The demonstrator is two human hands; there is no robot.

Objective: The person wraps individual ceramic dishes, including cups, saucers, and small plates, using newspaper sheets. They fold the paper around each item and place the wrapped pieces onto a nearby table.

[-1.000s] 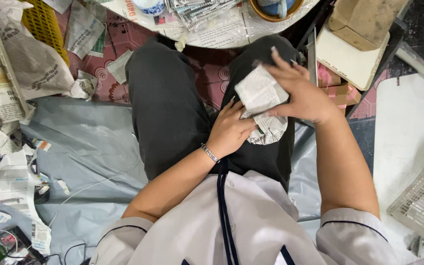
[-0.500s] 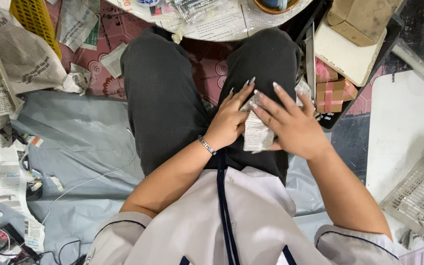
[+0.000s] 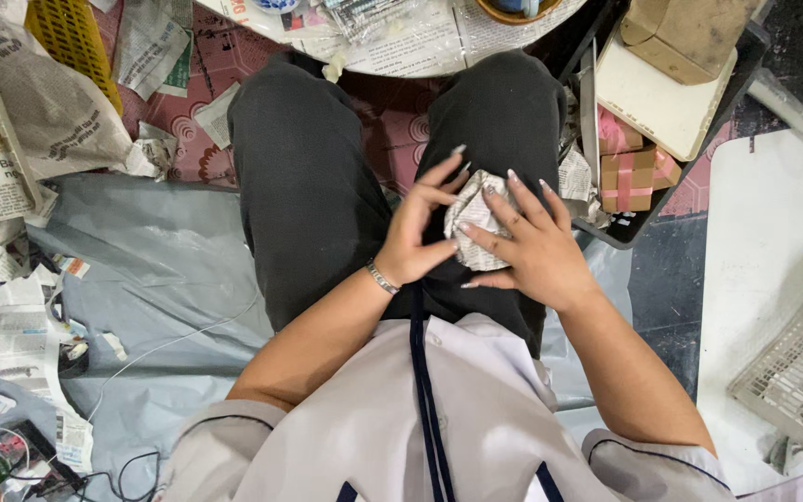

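Both my hands meet over my lap, above my dark trousers [image 3: 309,186]. A bundle wrapped in newspaper [image 3: 472,221] sits between them on my right thigh. My left hand [image 3: 425,228] grips its left side with bent fingers. My right hand [image 3: 527,244] presses on it from the right, fingers spread across the paper. What the paper wraps is hidden.
A round table top covered in newspaper [image 3: 401,46] lies ahead of my knees. A yellow crate [image 3: 72,42] and crumpled newspaper [image 3: 44,112] are at the left, grey plastic sheet [image 3: 141,279] below. Pink ribboned boxes [image 3: 629,172] and a white basket [image 3: 796,367] sit right.
The bundle came down from raised in my right hand to my lap. Both hands closed in around it and the paper is folded tighter.
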